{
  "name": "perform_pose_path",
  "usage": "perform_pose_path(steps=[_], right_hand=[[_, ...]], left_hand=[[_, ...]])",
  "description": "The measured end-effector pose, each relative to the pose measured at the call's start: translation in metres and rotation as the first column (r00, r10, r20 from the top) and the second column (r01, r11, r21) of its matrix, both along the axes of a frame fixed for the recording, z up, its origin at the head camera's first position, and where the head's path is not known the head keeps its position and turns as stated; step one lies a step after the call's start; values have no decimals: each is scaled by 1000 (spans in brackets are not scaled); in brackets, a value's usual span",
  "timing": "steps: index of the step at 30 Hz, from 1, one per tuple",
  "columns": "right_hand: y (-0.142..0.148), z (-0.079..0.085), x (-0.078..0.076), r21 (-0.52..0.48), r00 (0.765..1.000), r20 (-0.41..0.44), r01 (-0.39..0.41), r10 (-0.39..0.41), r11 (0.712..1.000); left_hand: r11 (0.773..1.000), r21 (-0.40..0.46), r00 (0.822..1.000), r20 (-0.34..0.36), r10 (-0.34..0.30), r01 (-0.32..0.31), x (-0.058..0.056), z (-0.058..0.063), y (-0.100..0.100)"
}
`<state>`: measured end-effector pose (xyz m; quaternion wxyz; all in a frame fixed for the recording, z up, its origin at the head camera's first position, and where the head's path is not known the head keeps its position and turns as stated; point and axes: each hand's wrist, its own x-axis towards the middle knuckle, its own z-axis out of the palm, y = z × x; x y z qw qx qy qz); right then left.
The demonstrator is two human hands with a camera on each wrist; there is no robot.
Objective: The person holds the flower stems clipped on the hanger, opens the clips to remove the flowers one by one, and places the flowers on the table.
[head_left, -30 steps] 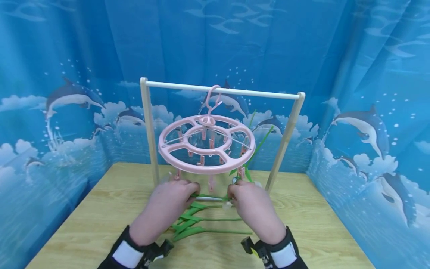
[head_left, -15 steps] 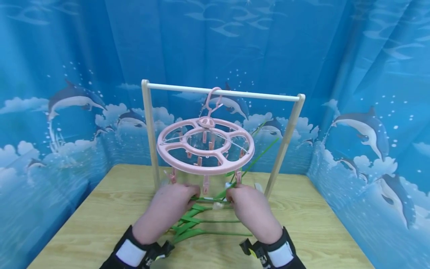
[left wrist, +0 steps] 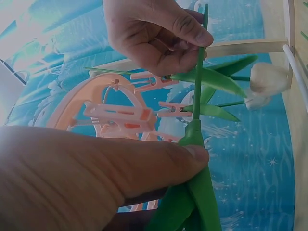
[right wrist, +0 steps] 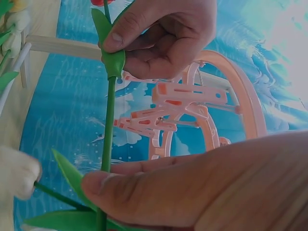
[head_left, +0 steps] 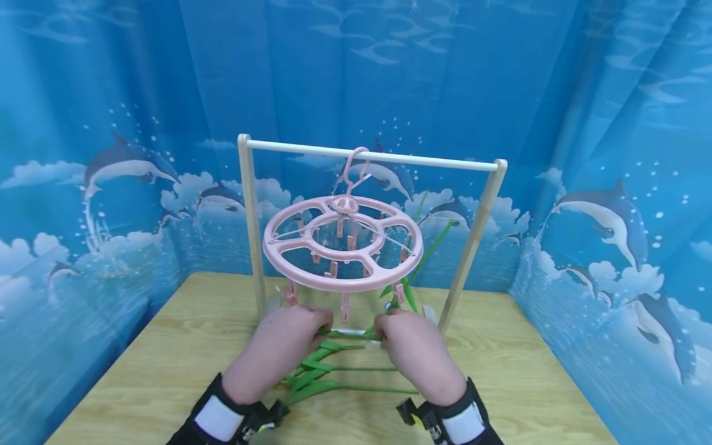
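An artificial tulip [right wrist: 109,122] with a green stem is held level between both hands, below the front of a pink round clip hanger [head_left: 351,285]. My left hand [head_left: 295,337] pinches its leaves [right wrist: 113,62] between thumb and fingers. My right hand [head_left: 411,340] pinches the bare stem farther right. A bit of its red bloom [right wrist: 100,2] shows past the left hand in the right wrist view. White tulips [left wrist: 269,79] hang head down from the hanger's right-hand clips, partly behind my right hand in the head view. One pink clip [head_left: 345,307] hangs between the hands.
The hanger hooks over the white crossbar [head_left: 434,161] of a wooden stand [head_left: 473,241]. Several green stems with leaves [head_left: 314,388] lie on the wooden table [head_left: 183,364] in front, their left ends partly behind my left arm. A blue dolphin curtain [head_left: 139,247] surrounds the table.
The hanger and the tulips clipped to it have swung slightly, and the view has shifted a little. Both hands keep hold of the same tulip, nearly in place.
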<state>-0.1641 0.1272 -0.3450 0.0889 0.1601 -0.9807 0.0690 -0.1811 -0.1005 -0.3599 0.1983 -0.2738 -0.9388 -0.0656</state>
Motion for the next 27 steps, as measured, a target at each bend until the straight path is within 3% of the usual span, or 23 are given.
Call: perform_pose_path(steps=[10, 16, 27], right_hand=[[0, -6, -2, -21, 999, 32, 0, 1, 1000], [1, -10, -1, -9, 998, 41, -45, 46, 999], [1, -15, -6, 9, 996, 35, -85, 85, 996]], left_hand=[[999, 27, 995, 95, -30, 27, 0, -6, 0], [999, 3, 986, 161, -37, 37, 1, -11, -1], [999, -15, 985, 167, -33, 36, 2, -12, 0]])
